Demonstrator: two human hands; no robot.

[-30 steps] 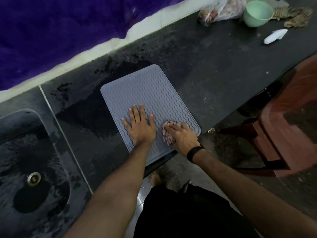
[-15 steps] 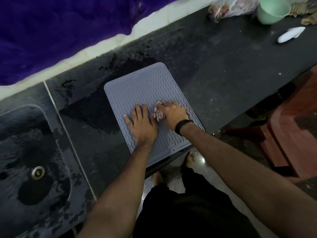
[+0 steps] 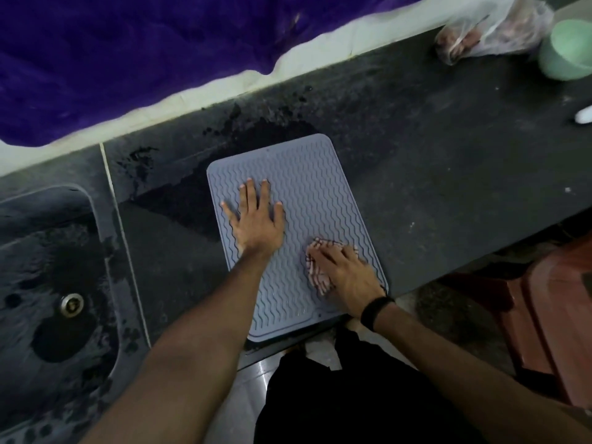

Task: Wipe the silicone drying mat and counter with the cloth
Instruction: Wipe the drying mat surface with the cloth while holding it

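On the mat (image 3: 307, 187), left hand (image 3: 258, 221) presses flat; right hand (image 3: 347, 274) fingers press the cloth (image 3: 315, 277)

- Left hand (image 3: 256, 219) flat, fingers spread, on grey mat (image 3: 307, 184).
- Right hand (image 3: 347, 272) presses striped cloth (image 3: 315, 274) at mat's near-right corner.
- Dark counter (image 3: 448, 149); sink (image 3: 57, 283) at left.

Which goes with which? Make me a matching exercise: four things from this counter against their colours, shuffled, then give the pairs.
Things:
1. mat
2. cloth
3. bowl
4. wristband

Colours:
A. pale green
B. black
C. grey-blue
D. pink and white check

Pairs: 1-C, 2-D, 3-A, 4-B
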